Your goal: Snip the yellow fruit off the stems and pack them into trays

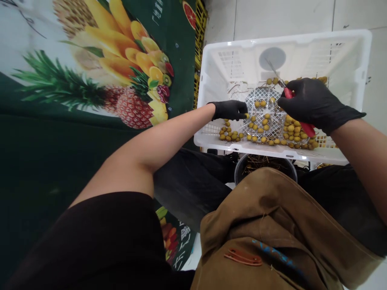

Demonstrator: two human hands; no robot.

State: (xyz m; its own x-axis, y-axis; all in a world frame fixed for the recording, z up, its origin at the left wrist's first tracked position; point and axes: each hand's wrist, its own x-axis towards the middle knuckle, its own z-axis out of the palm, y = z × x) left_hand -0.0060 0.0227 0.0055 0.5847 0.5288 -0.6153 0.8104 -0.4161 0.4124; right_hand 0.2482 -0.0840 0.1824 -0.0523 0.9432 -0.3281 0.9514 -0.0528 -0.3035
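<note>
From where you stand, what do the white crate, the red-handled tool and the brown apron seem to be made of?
White crate: likely plastic, slightly glossy, with molded-looking gridded walls.
Red-handled tool: probably plastic on the handle, evenly red; its shiny grey blade looks metallic.
Brown apron: apparently matte fabric, bunching into soft folds.

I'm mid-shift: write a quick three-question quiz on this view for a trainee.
1. Which hand holds the red-handled scissors?
2. True or false: the dark bucket stands outside the white crate.
3. The left hand touches: A) the brown apron; B) a yellow-brown longan-like fruit; C) the dark bucket.

Key: 1. The right hand. 2. True. 3. B.
</note>
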